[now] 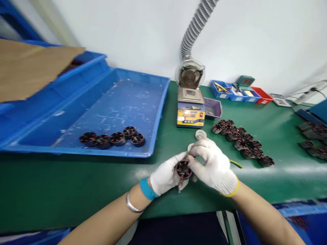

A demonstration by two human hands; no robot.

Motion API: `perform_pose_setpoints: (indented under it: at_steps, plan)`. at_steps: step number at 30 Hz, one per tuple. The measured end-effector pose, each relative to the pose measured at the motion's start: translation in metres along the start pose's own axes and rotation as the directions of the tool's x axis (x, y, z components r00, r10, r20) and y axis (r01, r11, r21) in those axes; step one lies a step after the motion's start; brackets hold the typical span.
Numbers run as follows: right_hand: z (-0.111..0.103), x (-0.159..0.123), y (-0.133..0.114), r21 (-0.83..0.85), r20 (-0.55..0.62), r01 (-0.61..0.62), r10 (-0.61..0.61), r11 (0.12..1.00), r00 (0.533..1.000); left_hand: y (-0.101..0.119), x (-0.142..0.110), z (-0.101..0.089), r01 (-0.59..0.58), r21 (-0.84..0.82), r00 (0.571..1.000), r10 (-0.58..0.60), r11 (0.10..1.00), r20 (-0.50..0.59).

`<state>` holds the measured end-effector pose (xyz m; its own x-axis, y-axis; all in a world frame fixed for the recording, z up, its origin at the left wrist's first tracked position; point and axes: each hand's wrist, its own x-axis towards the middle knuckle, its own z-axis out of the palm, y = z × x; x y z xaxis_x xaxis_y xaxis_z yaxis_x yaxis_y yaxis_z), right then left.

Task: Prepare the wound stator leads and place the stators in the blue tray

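Observation:
My left hand [166,173], in a white glove with a teal cuff, is closed around a motor stator [184,169], a dark ring with red and black parts inside. The stator is held just above the green bench, its open face turned up toward me. My right hand [211,163], gloved in white with a yellow cuff, has its thumb and fingers pinched together at the stator's upper right rim. Whatever lies between those fingertips is too small to make out. Just beyond my right hand is a small round whitish container [200,134].
Several stators [240,139] stand in rows on the bench at right. More [117,139] sit in the large blue tray [160,112]. A yellow-and-blue soldering pot [190,110] stands below a fan and duct [195,30]. A green strip [236,164] lies by my right wrist.

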<state>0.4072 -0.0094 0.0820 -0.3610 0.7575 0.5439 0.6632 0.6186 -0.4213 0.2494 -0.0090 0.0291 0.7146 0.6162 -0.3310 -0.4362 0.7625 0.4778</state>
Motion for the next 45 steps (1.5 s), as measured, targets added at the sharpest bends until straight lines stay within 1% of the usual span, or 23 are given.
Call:
perform_pose_setpoints:
  at_steps: [2,3,5,6,7,8,10,11,13,14,16,18,20,23,25,26,29,32,35,38,40,41,45]
  plan:
    - [-0.011,0.008,-0.010,-0.083,0.014,0.118,-0.117,0.990,0.993,0.000,0.002,0.002,-0.260,-0.092,0.957,0.244,0.961,-0.156]
    - [-0.016,0.012,-0.015,-0.095,0.032,0.180,-0.178,0.979,0.984,0.001,0.003,0.001,-0.402,-0.134,0.896,0.359,0.906,-0.263]
    - [-0.023,0.020,-0.024,-0.088,0.068,0.276,-0.270,0.957,0.960,0.004,0.008,-0.003,-0.574,-0.160,0.776,0.471,0.803,-0.420]
    - [-0.026,0.023,-0.027,-0.082,0.085,0.306,-0.300,0.948,0.950,0.006,0.010,-0.006,-0.605,-0.157,0.745,0.484,0.781,-0.460]
    - [-0.028,0.026,-0.029,-0.085,0.097,0.324,-0.316,0.942,0.944,0.007,0.012,-0.009,-0.579,-0.159,0.761,0.461,0.799,-0.456]
    - [-0.030,0.028,-0.029,-0.095,0.105,0.334,-0.324,0.938,0.940,0.009,0.014,-0.013,-0.501,-0.166,0.821,0.405,0.849,-0.403]
    - [-0.032,0.029,-0.026,-0.124,0.122,0.346,-0.331,0.930,0.936,0.010,0.014,-0.018,-0.240,-0.152,0.963,0.215,0.959,-0.164]
    - [-0.033,0.029,-0.022,-0.135,0.131,0.350,-0.333,0.927,0.934,0.011,0.013,-0.019,-0.102,-0.105,0.995,0.101,0.989,-0.012]
    - [-0.037,0.028,-0.015,-0.157,0.146,0.353,-0.332,0.922,0.932,0.013,0.008,-0.019,0.049,0.007,0.975,-0.049,0.999,0.216]
    - [-0.039,0.027,-0.013,-0.170,0.144,0.352,-0.330,0.920,0.933,0.015,0.005,-0.017,0.036,0.007,0.965,-0.037,0.999,0.258]
    - [-0.043,0.028,-0.011,-0.194,0.127,0.343,-0.323,0.919,0.938,0.018,0.001,-0.012,-0.087,-0.118,0.970,0.111,0.989,0.214]
    - [-0.045,0.030,-0.014,-0.189,0.111,0.337,-0.321,0.922,0.940,0.019,0.000,-0.007,-0.282,-0.274,0.953,0.302,0.919,0.033]
    - [-0.043,0.033,-0.019,-0.146,0.133,0.341,-0.323,0.929,0.937,0.018,0.002,-0.004,-0.351,-0.296,0.936,0.341,0.888,-0.086]
    - [-0.037,0.034,-0.019,-0.092,0.191,0.338,-0.316,0.937,0.929,0.013,0.004,-0.006,-0.054,-0.131,0.993,0.066,0.990,0.093]
    - [-0.034,0.029,-0.014,-0.082,0.187,0.296,-0.277,0.952,0.942,0.009,0.001,-0.008,0.095,0.010,0.972,-0.095,0.995,0.217]
    - [-0.034,0.026,-0.010,-0.077,0.169,0.259,-0.243,0.963,0.955,0.007,-0.001,-0.008,0.102,0.053,0.966,-0.112,0.993,0.233]
    - [-0.033,0.014,0.000,-0.013,0.105,0.083,-0.081,0.996,0.991,0.005,-0.007,-0.004,-0.100,0.109,0.987,0.085,0.989,0.133]
    - [-0.030,0.008,0.008,0.118,0.086,-0.111,0.101,0.987,0.991,0.002,-0.006,0.008,-0.326,0.246,0.935,0.350,0.913,-0.059]
    - [-0.023,0.007,0.020,0.269,0.099,-0.352,0.338,0.897,0.936,-0.003,-0.001,0.019,-0.382,0.332,0.853,0.467,0.863,-0.232]
    - [-0.016,0.003,0.034,0.503,0.094,-0.570,0.614,0.650,0.784,-0.006,0.003,0.023,-0.391,0.347,0.798,0.502,0.852,-0.334]
    - [-0.007,-0.006,0.037,0.567,0.023,-0.585,0.698,0.580,0.715,-0.006,0.005,0.021,-0.413,0.338,0.768,0.523,0.845,-0.370]
    - [-0.002,-0.012,0.036,0.542,-0.035,-0.562,0.685,0.625,0.728,-0.006,0.006,0.020,-0.422,0.328,0.760,0.528,0.845,-0.380]
    - [0.031,-0.039,0.020,0.253,-0.080,-0.358,0.388,0.899,0.918,-0.012,0.005,0.020,-0.470,0.325,0.748,0.566,0.821,-0.346]
